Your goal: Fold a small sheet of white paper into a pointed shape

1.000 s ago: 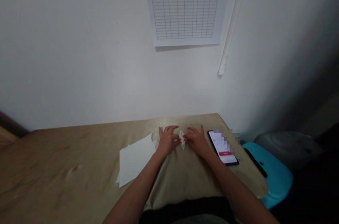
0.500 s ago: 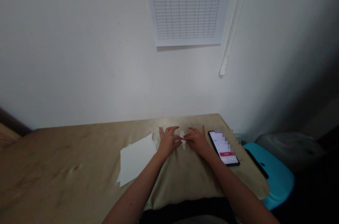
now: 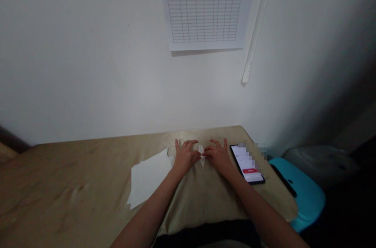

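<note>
A small folded piece of white paper (image 3: pixel 202 162) with pointed ends lies between my hands on the covered table. My left hand (image 3: pixel 185 156) pinches its left side with thumb and forefinger, the other fingers spread. From the other side, my right hand (image 3: pixel 216 155) pinches the right edge of the paper, its fingertips close to those of the left. Fingers cover the middle of the folded paper. Left of my left hand, partly behind the forearm, is a stack of white paper sheets (image 3: pixel 149 177).
A phone (image 3: pixel 248 166) with a lit screen lies right of my right hand. The brown table cover (image 3: pixel 88 177) has wrinkles. Beyond the table's right edge stands a turquoise object (image 3: pixel 308 191). A printed table sheet (image 3: pixel 205 15) hangs on the wall.
Both hands stay on the folded paper, with only slight finger shifts around its middle. The whole view has shifted slightly.
</note>
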The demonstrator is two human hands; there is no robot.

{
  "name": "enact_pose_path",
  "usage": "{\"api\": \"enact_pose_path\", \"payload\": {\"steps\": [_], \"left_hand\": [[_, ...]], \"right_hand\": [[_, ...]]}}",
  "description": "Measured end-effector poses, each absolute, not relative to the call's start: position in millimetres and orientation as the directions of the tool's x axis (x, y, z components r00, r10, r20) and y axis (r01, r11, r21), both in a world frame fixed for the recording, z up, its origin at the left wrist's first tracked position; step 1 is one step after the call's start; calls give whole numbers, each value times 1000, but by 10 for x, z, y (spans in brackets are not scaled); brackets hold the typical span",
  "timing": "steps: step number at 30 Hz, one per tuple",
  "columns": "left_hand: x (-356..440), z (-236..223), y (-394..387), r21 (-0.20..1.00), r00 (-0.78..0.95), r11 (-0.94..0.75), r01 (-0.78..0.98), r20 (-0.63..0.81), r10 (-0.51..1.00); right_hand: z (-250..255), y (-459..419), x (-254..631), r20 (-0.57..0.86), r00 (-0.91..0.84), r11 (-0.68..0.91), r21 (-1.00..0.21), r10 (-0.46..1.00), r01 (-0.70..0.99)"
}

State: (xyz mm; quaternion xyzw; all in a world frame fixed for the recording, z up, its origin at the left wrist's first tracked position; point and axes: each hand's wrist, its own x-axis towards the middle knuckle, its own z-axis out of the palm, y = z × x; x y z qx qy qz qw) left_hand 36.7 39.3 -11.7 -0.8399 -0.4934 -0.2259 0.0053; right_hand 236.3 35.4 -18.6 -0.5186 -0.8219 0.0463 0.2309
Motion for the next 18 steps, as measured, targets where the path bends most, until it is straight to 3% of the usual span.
{"api": "enact_pose_path", "payload": {"steps": [7,18], "left_hand": [[359,-125,414,177,428,-517,837,376,822],[328,-135,423,286,357,-466,837,359,862]], "right_hand": [[-157,333,2345,352,-334,448,-319,874,835],[-168,372,2361,351,-317,431,-316,881,845]]}}
